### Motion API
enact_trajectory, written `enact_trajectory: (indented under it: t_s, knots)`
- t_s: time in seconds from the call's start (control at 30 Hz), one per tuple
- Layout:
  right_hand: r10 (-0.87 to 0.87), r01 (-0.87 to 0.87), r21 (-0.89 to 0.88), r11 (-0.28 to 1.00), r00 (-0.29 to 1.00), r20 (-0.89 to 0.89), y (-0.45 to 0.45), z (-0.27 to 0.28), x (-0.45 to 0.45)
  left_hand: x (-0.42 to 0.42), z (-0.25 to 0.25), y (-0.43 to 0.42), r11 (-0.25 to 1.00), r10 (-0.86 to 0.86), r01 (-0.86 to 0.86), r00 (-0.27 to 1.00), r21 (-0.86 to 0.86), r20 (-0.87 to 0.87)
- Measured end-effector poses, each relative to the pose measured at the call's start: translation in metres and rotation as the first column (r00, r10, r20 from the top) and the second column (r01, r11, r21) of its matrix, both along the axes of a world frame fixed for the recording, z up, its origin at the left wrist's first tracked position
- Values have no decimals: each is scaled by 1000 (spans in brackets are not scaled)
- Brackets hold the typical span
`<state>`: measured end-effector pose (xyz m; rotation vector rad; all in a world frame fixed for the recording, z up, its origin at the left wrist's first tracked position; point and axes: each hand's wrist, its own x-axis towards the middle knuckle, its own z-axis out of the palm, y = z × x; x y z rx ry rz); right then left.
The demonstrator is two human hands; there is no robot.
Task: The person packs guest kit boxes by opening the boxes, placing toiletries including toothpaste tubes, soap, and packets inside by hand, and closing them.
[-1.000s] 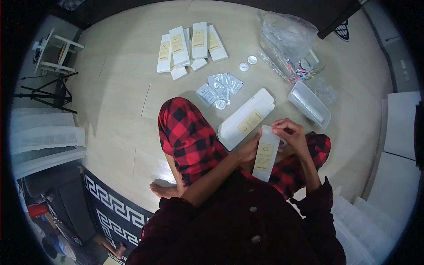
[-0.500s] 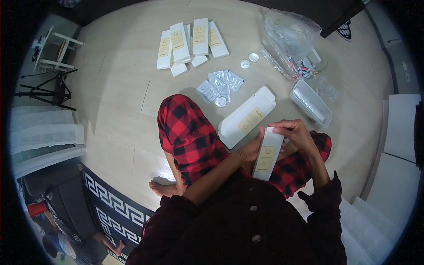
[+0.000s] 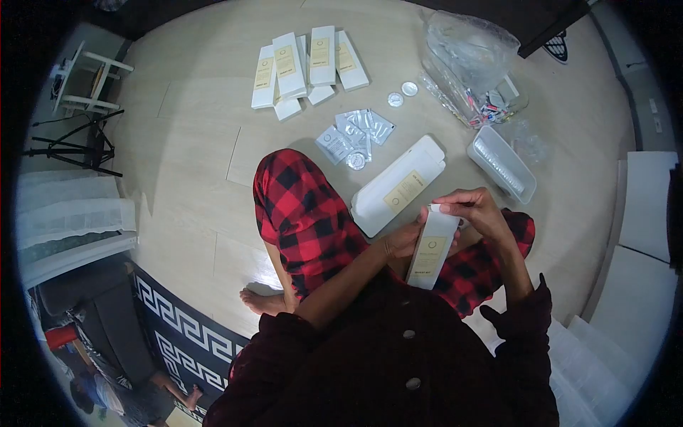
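A slim white carton (image 3: 430,257) with a cream label stands tilted over my lap. My left hand (image 3: 407,239) is wrapped round its side, with some fingers hidden behind it. At the carton's top end, the fingers of my right hand (image 3: 475,212) pinch the end flap. Just beyond my hands, a flattened white carton (image 3: 402,186) with a similar label lies on the floor. Silver sachets (image 3: 356,134) lie further off, with a round silver tin (image 3: 356,161) at their near edge.
Several labelled white cartons (image 3: 288,67) lie in a pile at the back. Two round tins (image 3: 395,99) sit near a clear plastic bag (image 3: 473,53) of small packets. A white plastic tray (image 3: 501,165) stands at the right. A person (image 3: 128,395) is at the lower left.
Both hands stay on the carton, and my right fingers shift slightly at its top flap. The things on the floor have not moved.
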<state>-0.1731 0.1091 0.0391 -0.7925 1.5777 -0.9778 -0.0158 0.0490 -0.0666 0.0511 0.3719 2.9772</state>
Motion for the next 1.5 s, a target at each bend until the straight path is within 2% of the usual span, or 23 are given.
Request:
enact_trajectory:
  t_s: [0.1,0.17,0.3,0.4,0.47,0.5,0.57,0.6,0.67,0.7,0.77,0.8,0.87,1.0,1.07,1.1,1.17,1.27,1.3,1.37,1.4,1.47,1.5]
  knots:
    - [-41,41,12,999,999,26,1,1,1,2,7,-1,997,-16,20,999,-73,52]
    - [24,-25,-17,1000,1000,-15,2,1,-2,2,6,-1,998,-8,12,998,-61,58]
    - [28,-28,17,999,1000,8,4,11,1,-1,2,2,999,17,-16,999,-40,37]
    - [40,-39,-31,999,999,29,8,17,7,0,-4,4,1000,25,-25,1000,9,18]
    - [108,-161,-240,957,969,-222,15,5,10,3,1,4,994,109,-107,978,-22,176]
    - [107,-162,-239,958,969,-224,18,3,12,2,2,4,994,108,-106,979,-21,174]
    - [19,-107,-180,978,901,-433,23,-2,17,-2,5,4,937,342,-314,916,-153,209]
    - [18,-105,-177,979,901,-434,26,-6,21,-3,13,3,938,339,-312,917,-150,209]
    - [-268,180,-277,944,907,-324,28,-17,31,-3,26,1,698,595,-430,794,-573,128]
    - [-264,177,-275,945,910,-320,29,-22,35,-3,31,1,697,598,-431,790,-574,132]
    - [-436,371,-363,855,892,-117,30,-29,42,-3,42,0,664,695,-529,696,-527,177]
    - [-438,372,-361,855,891,-118,31,-32,43,-2,38,0,666,694,-528,698,-526,178]
    - [-468,455,-313,833,883,38,32,-36,46,2,30,-3,673,642,-428,743,-604,189]
    - [-444,421,-352,836,896,18,32,-43,42,1,21,-3,590,678,-397,716,-703,165]
    - [-428,417,-222,881,904,1,29,-36,38,1,24,-6,562,707,-407,688,-720,163]
    - [-425,415,-221,883,905,1,27,-33,34,1,23,-8,562,709,-409,686,-720,164]
    - [-438,442,-62,895,896,67,26,-30,23,3,20,-11,543,702,-392,697,-743,146]
    - [-379,379,-23,925,925,-9,27,-29,16,5,19,-13,584,667,-397,732,-708,141]
    - [-378,378,-23,925,926,-10,26,-27,15,5,22,-13,585,667,-398,731,-707,141]
    - [-274,255,-141,956,953,-132,26,-23,15,5,29,-12,690,592,-355,779,-630,209]
    - [-274,255,-141,957,953,-131,27,-24,13,5,26,-12,691,592,-355,779,-630,209]
    - [-138,103,-262,959,983,-121,29,-29,7,4,18,-11,672,559,-298,804,-678,201]
    - [-138,102,-261,960,983,-121,27,-28,12,4,16,-10,673,559,-298,804,-677,202]
